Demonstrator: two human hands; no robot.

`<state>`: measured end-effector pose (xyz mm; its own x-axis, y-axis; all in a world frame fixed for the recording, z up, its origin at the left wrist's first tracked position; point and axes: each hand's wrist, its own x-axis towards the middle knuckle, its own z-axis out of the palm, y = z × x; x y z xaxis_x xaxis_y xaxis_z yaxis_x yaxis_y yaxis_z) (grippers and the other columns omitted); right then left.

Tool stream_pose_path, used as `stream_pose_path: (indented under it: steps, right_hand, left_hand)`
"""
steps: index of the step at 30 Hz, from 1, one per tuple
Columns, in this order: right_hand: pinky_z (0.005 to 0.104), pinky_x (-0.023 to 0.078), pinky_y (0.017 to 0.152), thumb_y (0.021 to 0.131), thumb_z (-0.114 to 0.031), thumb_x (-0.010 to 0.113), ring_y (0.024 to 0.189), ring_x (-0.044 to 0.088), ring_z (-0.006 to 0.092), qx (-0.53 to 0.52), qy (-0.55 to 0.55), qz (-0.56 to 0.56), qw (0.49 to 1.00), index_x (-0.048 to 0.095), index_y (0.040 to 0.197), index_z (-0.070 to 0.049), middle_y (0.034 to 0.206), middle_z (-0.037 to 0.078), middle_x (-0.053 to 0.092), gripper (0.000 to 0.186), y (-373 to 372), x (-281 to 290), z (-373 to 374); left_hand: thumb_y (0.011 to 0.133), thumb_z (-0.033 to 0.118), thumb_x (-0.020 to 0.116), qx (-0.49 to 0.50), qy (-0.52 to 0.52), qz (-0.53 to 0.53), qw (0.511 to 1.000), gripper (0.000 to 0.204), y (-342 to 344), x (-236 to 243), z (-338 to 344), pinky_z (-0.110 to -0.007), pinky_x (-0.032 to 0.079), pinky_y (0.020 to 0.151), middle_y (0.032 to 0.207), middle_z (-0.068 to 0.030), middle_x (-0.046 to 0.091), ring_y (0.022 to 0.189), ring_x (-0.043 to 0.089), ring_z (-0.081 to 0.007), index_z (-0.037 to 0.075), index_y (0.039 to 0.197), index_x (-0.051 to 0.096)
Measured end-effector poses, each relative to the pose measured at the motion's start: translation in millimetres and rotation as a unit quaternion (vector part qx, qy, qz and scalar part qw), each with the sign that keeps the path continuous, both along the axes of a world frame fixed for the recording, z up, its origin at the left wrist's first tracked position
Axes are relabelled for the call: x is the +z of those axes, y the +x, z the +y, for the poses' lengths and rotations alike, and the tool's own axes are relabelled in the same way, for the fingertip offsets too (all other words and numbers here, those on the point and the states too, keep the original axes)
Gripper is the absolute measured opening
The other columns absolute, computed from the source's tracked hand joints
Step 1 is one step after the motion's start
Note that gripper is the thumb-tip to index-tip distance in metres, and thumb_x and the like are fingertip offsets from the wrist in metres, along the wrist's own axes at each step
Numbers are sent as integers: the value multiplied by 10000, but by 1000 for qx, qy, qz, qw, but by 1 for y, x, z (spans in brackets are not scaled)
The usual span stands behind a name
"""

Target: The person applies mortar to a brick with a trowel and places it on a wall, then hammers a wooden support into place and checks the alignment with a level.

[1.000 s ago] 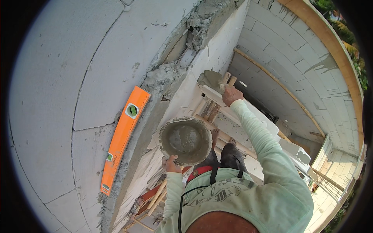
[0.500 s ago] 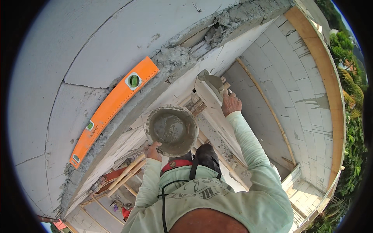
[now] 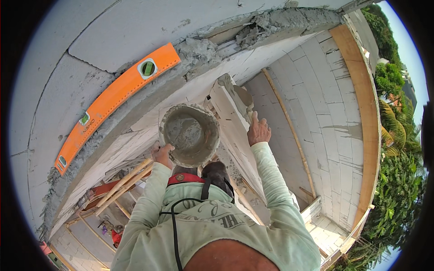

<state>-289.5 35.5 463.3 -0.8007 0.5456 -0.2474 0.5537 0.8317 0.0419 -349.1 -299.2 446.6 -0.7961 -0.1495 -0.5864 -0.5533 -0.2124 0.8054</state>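
A round mortar bucket [image 3: 215, 137] with a cement-crusted rim hangs in front of my body. My left hand [image 3: 162, 154] grips its near-left rim, and wet grey mortar lies in the bottom. To the right, my right hand [image 3: 259, 131] is closed round the handle of a trowel [image 3: 244, 96]. The trowel's blade is over the top of a narrow wall, beside a patch of grey mortar [image 3: 225, 81]; whether blade and wall touch is hard to tell. An orange spirit level [image 3: 116, 105] rests along the mortar-smeared edge of the pale block wall at the left, apart from both hands.
Rough mortar [image 3: 289, 20] runs along the wall's top edge. At the right stand a block wall [image 3: 312, 95] with a wooden board [image 3: 361, 90] along its top and a leaning bamboo pole [image 3: 289, 128]. Timber poles [image 3: 124, 185] lie below left; a drop shows beneath me.
The whole view has shifted, so the level, bucket and walls appear farther left and slightly higher. Both hands keep their holds; the right fingers on the trowel handle look more raised.
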Motion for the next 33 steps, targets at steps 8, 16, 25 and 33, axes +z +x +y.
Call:
stream_pose_path:
  steps: [8, 16, 25, 33]
  right_hand:
    - [464, 475, 783, 816, -215, 633, 917, 619, 319, -34, 12, 21, 999, 434, 1346, -270, 996, 136, 558, 569, 36, 32, 5]
    - [424, 508, 635, 752, -282, 704, 751, 634, 298, 7, -78, 132, 988, 507, 1327, -247, 860, 104, 577, 609, 94, 110, -9]
    - [436, 517, 656, 799, -190, 582, 728, 649, 340, 146, -40, -4, 989, 543, 1216, -141, 878, 168, 599, 421, 82, 83, -63]
    - [453, 514, 769, 774, -257, 631, 872, 652, 338, 119, -245, -50, 961, 603, 1178, -146, 930, 164, 666, 420, 81, 52, -63]
  left_hand:
    - [591, -5, 603, -49, -11, 22, 998, 199, -2, -6, 16, -317, 443, 564, 682, -8, 515, 619, 500, -144, 94, 660, 445]
    - [580, 8, 611, -60, -31, 20, 997, 296, 7, 23, 41, -298, 338, 512, 642, 18, 380, 584, 343, -115, 112, 637, 340]
    - [579, 71, 645, -109, -35, 59, 992, 252, 26, 39, 67, -291, 368, 627, 691, -1, 436, 676, 402, -139, 81, 672, 412]
    - [612, 26, 622, -105, 34, 115, 987, 203, 40, 38, 75, -278, 445, 641, 740, -24, 526, 710, 512, -151, 52, 801, 553]
